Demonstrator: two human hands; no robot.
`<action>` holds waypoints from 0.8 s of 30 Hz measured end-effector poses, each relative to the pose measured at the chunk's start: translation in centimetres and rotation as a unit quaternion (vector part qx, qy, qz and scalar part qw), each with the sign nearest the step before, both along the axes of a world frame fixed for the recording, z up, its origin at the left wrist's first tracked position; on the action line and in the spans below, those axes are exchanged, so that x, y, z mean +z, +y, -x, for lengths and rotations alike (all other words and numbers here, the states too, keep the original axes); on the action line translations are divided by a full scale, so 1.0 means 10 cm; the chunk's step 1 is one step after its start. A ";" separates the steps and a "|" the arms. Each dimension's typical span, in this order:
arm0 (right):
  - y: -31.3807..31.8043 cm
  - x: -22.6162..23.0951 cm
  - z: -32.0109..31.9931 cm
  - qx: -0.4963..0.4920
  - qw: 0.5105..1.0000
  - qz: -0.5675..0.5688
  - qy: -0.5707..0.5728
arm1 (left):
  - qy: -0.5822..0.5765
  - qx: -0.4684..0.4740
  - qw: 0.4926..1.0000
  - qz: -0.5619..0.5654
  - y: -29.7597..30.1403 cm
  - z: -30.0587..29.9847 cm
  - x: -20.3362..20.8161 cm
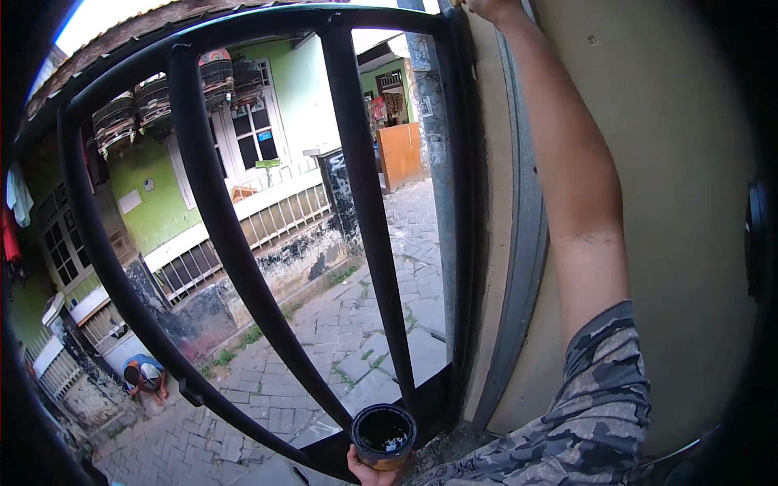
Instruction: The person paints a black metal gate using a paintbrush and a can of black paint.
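Observation:
My left hand (369,471) is wrapped round a small round can (381,462) at the bottom of the view, holding it from below. The can is open at the top and contains glossy dark paint (384,429). My right arm, in a camouflage sleeve, stretches up along the wall. At the upper edge my right hand (493,10) is closed beside the top corner of the black metal gate (284,267); a tan bit of something shows at its fingers, but the rest is cut off by the frame.
A beige wall (681,202) with a grey metal post (531,243) rises on my right. Beyond the bars lies a paved alley (324,364), with a green house (154,190), hanging birdcages (154,101) and a low fence. A person (146,374) crouches at the far left by the fence wall.

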State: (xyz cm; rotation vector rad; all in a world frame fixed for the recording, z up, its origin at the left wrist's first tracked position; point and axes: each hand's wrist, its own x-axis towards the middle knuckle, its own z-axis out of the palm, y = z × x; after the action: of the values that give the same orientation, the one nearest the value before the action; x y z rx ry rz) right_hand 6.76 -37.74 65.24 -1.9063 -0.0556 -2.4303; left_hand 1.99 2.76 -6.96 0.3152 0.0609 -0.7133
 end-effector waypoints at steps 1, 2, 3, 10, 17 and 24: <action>0.18 -0.11 0.14 0.188 0.979 -0.069 0.023 | -0.001 0.000 1.000 -0.001 0.03 -0.02 -0.06; 0.10 -0.10 0.16 0.189 0.979 -0.070 0.023 | -0.002 0.000 1.000 0.000 0.08 -0.04 -0.13; -0.04 -0.09 0.17 0.118 0.989 -0.090 0.002 | -0.003 -0.001 1.000 0.001 0.12 -0.06 -0.19; -0.24 -0.20 0.10 0.161 0.981 -0.106 -0.009 | -0.009 0.017 0.999 -0.030 0.10 -0.11 -0.26; 0.60 -0.27 0.07 0.150 0.987 -0.043 0.033 | 0.042 0.028 0.998 -0.026 0.09 0.01 0.13; 1.32 -1.09 0.82 0.319 0.945 0.012 0.073 | 0.025 0.037 0.998 -0.051 -0.16 0.13 0.84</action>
State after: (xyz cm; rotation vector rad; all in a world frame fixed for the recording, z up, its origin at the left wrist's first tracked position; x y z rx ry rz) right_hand -1.47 -24.53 54.36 -1.7106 -0.5955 -1.8598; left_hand 0.65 1.12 1.41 0.3912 0.1558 -0.6451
